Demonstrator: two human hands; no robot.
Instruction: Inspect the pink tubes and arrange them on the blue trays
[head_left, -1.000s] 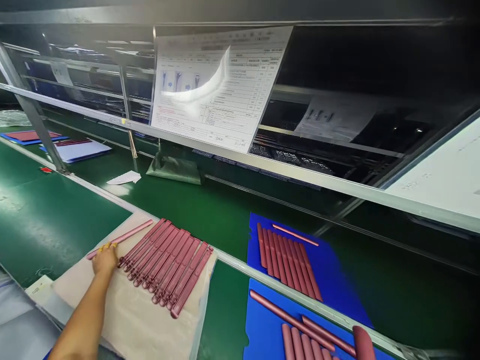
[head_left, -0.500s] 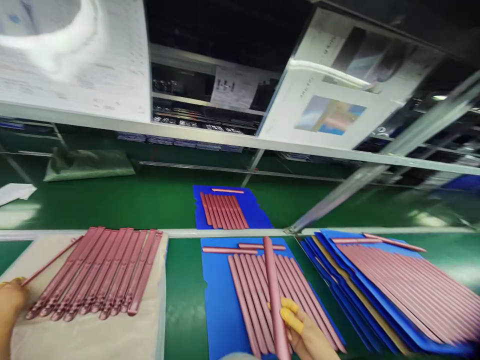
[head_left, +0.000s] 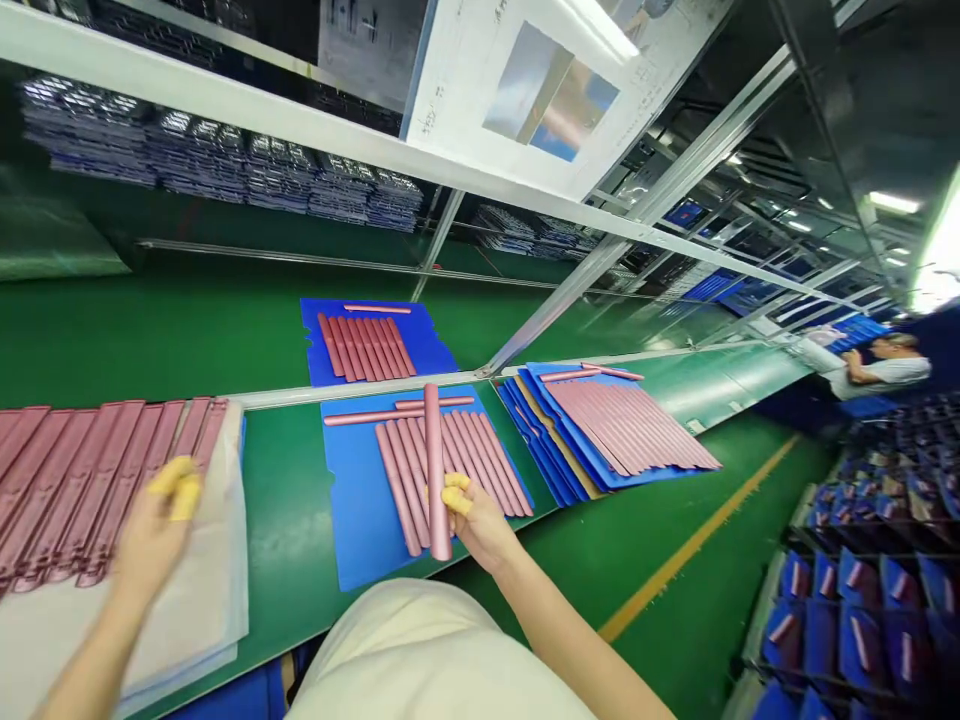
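Observation:
My right hand (head_left: 472,520), with yellow finger cots, is shut on a long pink metal rod (head_left: 437,470) held nearly upright over a blue mat (head_left: 352,520). Under it lie several pink rods (head_left: 397,490). My left hand (head_left: 154,525), also wearing yellow cots, hovers above several flat pink profiles (head_left: 97,470) on a beige sheet (head_left: 187,630). Its fingers are bunched, and nothing shows between them. Its palm hides part of the profiles.
A stack of blue mats (head_left: 540,450) with pink strips (head_left: 630,430) sits right of the hands on the green bench. Another blue mat (head_left: 431,350) lies beyond a metal rail (head_left: 330,395). A co-worker (head_left: 877,370) is far right, above blue crates (head_left: 855,620).
The view has swung right and shows more of the floor and the mat stack. My left hand has risen over the profiles, and the thin pink rod no longer shows in it.

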